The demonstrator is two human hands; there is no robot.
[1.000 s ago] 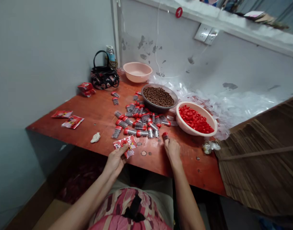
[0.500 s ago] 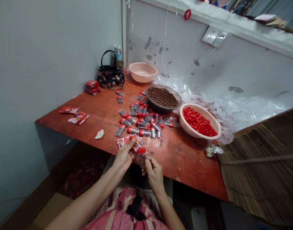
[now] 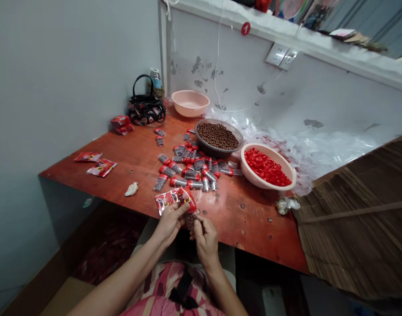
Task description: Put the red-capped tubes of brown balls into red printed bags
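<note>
My left hand (image 3: 170, 223) pinches a red printed packet (image 3: 187, 198) at the table's front edge. In my right hand (image 3: 205, 241) is a small clear bottle (image 3: 190, 219) of dark beads, its top end at the packet's lower edge. The bottle's red cap is mostly hidden; whether it is inside the packet I cannot tell. Another red packet (image 3: 163, 200) lies on the table just left of the held one. Beyond my hands lies a heap of capped bottles (image 3: 192, 174) filled with dark beads.
A grey bowl of brown beads (image 3: 217, 135), a pink bowl of red caps (image 3: 266, 167) and a pink basin (image 3: 190, 103) stand behind. Clear plastic containers (image 3: 319, 145) pile along the wall. Brown slatted material (image 3: 355, 224) borders the right; a handbag (image 3: 147, 109) sits back left.
The bottle has come up against the packet, and its red cap, plainly seen before, is now mostly covered. My hands are closer together. The whole view has shifted slightly.
</note>
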